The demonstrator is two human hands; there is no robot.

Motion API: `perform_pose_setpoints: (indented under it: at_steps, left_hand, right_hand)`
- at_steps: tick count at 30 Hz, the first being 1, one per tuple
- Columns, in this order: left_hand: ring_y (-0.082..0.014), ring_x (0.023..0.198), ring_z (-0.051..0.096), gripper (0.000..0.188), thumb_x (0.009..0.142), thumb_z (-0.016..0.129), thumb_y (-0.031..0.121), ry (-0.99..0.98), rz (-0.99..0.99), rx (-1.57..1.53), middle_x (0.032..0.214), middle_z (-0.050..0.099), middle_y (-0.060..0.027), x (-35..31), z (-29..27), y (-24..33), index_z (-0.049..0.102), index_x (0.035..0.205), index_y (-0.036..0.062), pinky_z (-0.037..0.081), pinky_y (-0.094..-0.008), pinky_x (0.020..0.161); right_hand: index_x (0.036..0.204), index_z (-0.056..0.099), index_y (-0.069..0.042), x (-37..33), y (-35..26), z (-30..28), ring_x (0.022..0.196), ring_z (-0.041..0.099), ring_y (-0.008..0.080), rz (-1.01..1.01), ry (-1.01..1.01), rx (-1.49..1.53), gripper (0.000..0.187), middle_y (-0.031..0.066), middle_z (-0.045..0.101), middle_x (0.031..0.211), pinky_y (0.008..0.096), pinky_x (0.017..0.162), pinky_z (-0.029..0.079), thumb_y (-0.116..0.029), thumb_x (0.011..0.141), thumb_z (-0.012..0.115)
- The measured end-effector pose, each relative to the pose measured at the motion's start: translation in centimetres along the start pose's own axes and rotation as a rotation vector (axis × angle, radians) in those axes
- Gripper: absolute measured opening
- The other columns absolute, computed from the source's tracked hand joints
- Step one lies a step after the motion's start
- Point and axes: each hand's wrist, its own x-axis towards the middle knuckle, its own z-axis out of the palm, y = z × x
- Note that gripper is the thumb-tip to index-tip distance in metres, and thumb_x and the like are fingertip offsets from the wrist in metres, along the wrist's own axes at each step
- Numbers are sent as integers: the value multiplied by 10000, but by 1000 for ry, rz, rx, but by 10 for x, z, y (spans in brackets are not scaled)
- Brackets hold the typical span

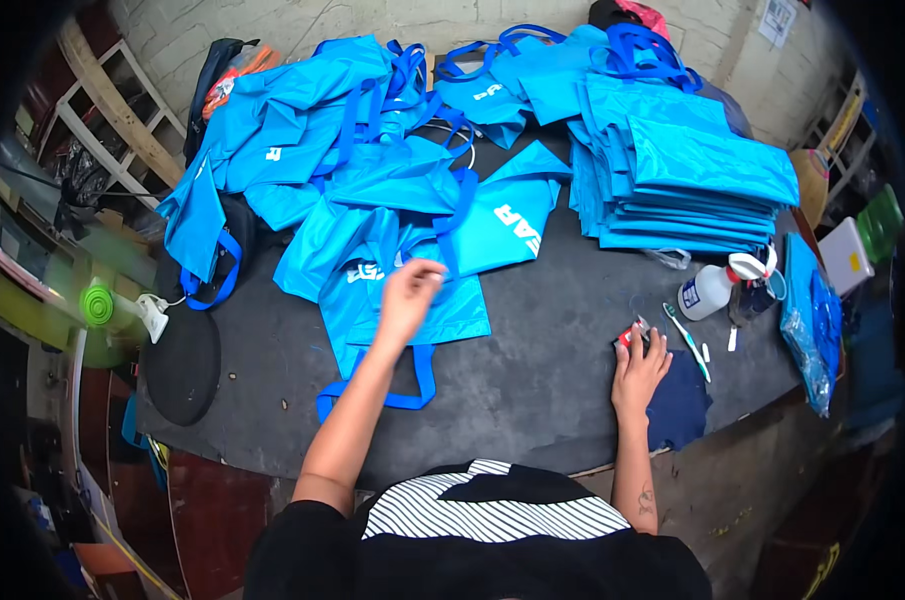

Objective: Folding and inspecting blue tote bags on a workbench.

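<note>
So the main thing here is a loose bright blue bag with darker blue straps, lying a bit left of the middle of the frame, at the front edge of a messy heap of similar bags that fills the upper left. The left hand is right over it, fingers loosely curled, kinda blurry, and I honestly can't tell if it's got hold of any fabric or not. The right hand is palm-down right of centre, fingers fairly straight and a little apart, tips at a small red item; can't tell if it's actually gripping that. Just beside that hand there's a navy cloth, then a toothbrush in white and teal, and a white spray bottle further right. Upper right has a neat stack of folded blue bags. Everything's on a dark grey table, with a round black pad at its left end and a plastic-wrapped blue bundle at the right edge. Pale block wall along the top.
</note>
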Motion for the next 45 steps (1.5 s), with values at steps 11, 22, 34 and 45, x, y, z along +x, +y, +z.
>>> perform_pose_setpoints:
  at_steps: [11, 22, 34, 45]
  left_hand:
    - [-385, 1017, 588, 438, 884, 544, 142, 22, 402, 759, 1224, 559, -173, 136, 71, -26, 486, 1317, 120, 464, -452, 896]
    - [-381, 806, 653, 316, 820, 636, 363, -45, 261, 780, 790, 667, -189, 164, 83, 12, 691, 789, 54, 507, -495, 726]
    - [-223, 613, 565, 379, 870, 625, 347, 722, 555, 764, 643, 567, -147, 171, -179, 102, 588, 858, -30, 448, -389, 587]
    - [-204, 771, 588, 462, 817, 650, 76, 614, 237, 546, 844, 585, -97, -17, -138, 2, 513, 1257, 33, 476, -343, 687]
  right_hand:
    - [1274, 530, -117, 0, -2, -2, 1281, 357, 382, -34, 72, 11, 381, 193, 450, 1327, 550, 1064, 230, -318, 955, 477]
    - [1269, 531, -131, -5, 0, 2, 1276, 371, 357, -19, 74, -15, 382, 166, 465, 1315, 546, 1061, 243, -308, 931, 514]
    - [1224, 556, -100, -4, 10, 3, 1121, 463, 299, 35, 220, 144, 371, 114, 522, 1159, 448, 977, 307, -94, 854, 581]
    - [1058, 593, -47, 60, 0, -9, 968, 541, 312, 293, 304, 375, 251, 135, 523, 1067, 403, 829, 427, -117, 824, 652]
